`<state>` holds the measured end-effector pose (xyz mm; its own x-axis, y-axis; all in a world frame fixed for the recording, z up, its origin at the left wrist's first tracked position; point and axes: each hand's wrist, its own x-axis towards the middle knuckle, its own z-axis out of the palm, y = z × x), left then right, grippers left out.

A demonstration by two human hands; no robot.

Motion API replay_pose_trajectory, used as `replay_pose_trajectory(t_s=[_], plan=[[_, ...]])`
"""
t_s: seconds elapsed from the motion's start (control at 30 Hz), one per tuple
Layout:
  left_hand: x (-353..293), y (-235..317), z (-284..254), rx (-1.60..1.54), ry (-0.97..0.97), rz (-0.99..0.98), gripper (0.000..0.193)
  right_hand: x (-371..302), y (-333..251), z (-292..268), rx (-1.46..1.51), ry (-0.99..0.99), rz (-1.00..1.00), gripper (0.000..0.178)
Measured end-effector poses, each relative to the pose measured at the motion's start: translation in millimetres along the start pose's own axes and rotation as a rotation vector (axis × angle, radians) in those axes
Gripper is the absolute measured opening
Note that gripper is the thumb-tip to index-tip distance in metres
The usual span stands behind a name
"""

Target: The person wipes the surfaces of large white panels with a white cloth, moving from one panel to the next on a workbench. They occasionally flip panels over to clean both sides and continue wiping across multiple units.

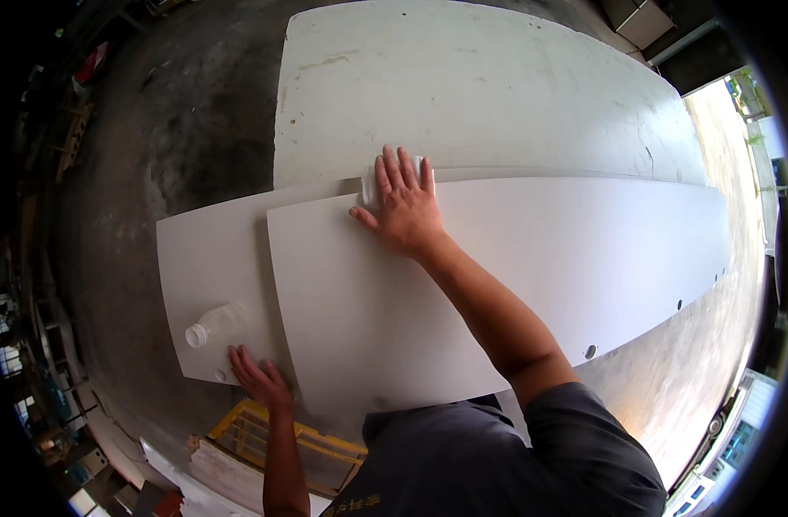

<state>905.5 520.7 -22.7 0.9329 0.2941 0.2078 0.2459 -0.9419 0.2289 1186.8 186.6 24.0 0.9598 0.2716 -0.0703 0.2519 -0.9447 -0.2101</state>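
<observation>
My right hand [403, 205] lies palm down with fingers spread over a folded whitish cloth [371, 187]. It presses the cloth at the far edge of a long white panel [497, 258]. Beneath, a second white panel [217, 284] sticks out to the left. My left hand [263, 380] rests open at the near edge of that lower panel, fingers stretched out. Just beyond its fingertips a clear plastic bottle [222, 324] lies on its side, its mouth toward the left.
A large, scuffed off-white board [489, 86] stretches out beyond the panels. Near my left forearm stands a yellow metal frame [243, 426]. Round holes [591, 351] show along the upper panel's near edge. Concrete floor [196, 112] surrounds the boards, with clutter at far left.
</observation>
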Motion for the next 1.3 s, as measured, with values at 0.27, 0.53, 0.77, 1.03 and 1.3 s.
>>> replay_pose_trajectory(t_s=[0.27,0.53,0.77,1.03,1.3], plan=[[0.7,5.5,-1.8,0.002,-0.002,-0.02,0.055,-1.0,37.5,8.0,-0.132,0.174,0.252,0.091],[24.8,58.6,-40.0,-0.36,-0.066,-0.052,0.051,-54.0,8.5,1.0,0.025,0.05,-0.058,0.087],[39.7,76.9,-18.0,-0.531,-0.243,0.015,0.053,-165.2,279.2,-49.6,-0.005,0.089,0.324,0.073],[24.1,80.4,-22.2,-0.472,-0.344,0.049,0.059,18.1,2.4,7.9,0.026,0.123,-0.096,0.076],[-46.5,53.3,-38.1,-0.515,-0.241,-0.158,0.048,-6.6,129.7,-4.4,-0.102,0.15,0.048,0.075]])
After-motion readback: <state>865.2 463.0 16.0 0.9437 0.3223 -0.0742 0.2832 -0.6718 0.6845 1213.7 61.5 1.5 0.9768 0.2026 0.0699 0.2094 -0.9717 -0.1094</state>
